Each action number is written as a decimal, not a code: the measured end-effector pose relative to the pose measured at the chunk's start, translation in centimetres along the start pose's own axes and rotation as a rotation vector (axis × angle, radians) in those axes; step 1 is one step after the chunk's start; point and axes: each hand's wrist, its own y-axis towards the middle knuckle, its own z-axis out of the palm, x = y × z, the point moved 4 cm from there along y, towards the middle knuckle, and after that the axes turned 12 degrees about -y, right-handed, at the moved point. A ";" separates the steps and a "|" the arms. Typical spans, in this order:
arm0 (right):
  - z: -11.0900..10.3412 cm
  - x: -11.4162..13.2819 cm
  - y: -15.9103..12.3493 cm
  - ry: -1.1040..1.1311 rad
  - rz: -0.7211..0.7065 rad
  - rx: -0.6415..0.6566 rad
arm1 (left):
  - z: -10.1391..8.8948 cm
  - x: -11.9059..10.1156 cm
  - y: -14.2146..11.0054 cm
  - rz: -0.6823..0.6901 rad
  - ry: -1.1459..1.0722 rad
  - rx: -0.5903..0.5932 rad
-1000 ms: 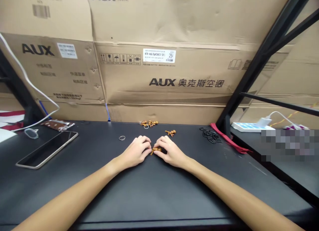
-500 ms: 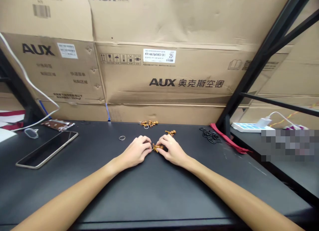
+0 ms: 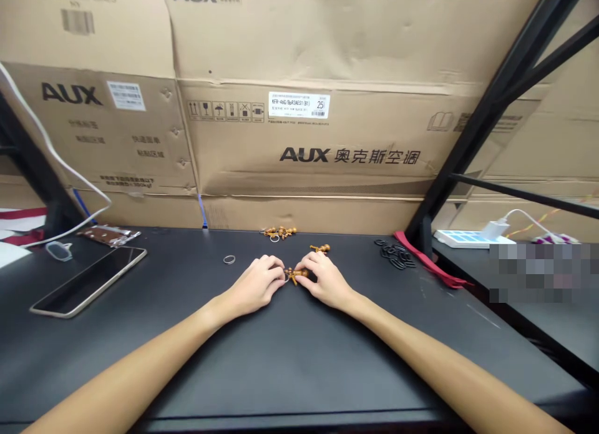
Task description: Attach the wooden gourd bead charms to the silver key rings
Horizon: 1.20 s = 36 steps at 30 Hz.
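Note:
Near the table's middle, my left hand [image 3: 260, 284] is closed in a pinch on a metal key ring [image 3: 287, 278], most of it hidden by the fingers. A small brown-gold beaded charm [image 3: 296, 274] lies between my two hands, beside that ring. My right hand [image 3: 324, 278] has thumb and fingers closed on the charm's right end. Just behind the right hand rests another such charm [image 3: 322, 248]. Farther back sits a cluster of similar charms [image 3: 281, 231] with a ring [image 3: 274, 238] at its front. A loose key ring [image 3: 229, 259] lies left of my left hand.
On the black table [image 3: 281, 371], a phone [image 3: 88, 281] and glasses [image 3: 59, 251] lie at left near a plastic packet [image 3: 110, 234]. Black clips [image 3: 397, 254] and a red strap [image 3: 433, 262] are at right, by a shelf post [image 3: 472, 131]. Cardboard [image 3: 309, 190] stands behind.
The charm between my hands has turned slightly, and a little more of it shows. Both hands stay almost in place.

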 end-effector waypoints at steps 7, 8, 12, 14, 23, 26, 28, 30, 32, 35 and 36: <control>-0.3 1.1 -0.2 0.100 -0.077 0.013 | 0.0 0.0 -0.2 -0.027 -0.025 -0.016; -0.3 1.3 -0.3 0.112 -0.087 0.017 | 0.0 -0.1 -0.2 -0.028 -0.024 -0.014; -0.3 0.9 -0.1 0.061 -0.043 0.008 | 0.0 -0.1 -0.1 -0.012 -0.004 -0.008; -0.2 0.3 0.0 0.015 0.014 -0.007 | 0.0 -0.1 -0.1 -0.006 -0.003 -0.004; -0.3 1.2 -0.2 0.093 -0.078 0.032 | 0.0 -0.2 -0.1 -0.043 -0.037 -0.002; -0.2 0.8 -0.1 0.030 -0.028 0.026 | 0.0 -0.2 -0.1 -0.032 -0.035 0.007; -0.1 0.3 0.0 -0.012 0.019 0.019 | 0.0 -0.2 0.0 -0.024 -0.043 0.007; 0.1 -0.1 0.0 -0.023 0.034 0.017 | 0.1 0.0 0.0 -0.019 -0.048 0.011; 0.2 -0.2 0.0 -0.017 0.029 0.018 | 0.1 0.1 -0.1 -0.019 -0.041 0.012; 0.1 -0.2 -0.1 -0.009 0.032 -0.015 | -0.1 0.1 -0.1 -0.031 -0.001 -0.004; 0.0 -0.2 -0.1 -0.009 0.042 -0.039 | -0.2 0.0 -0.1 -0.037 0.018 -0.014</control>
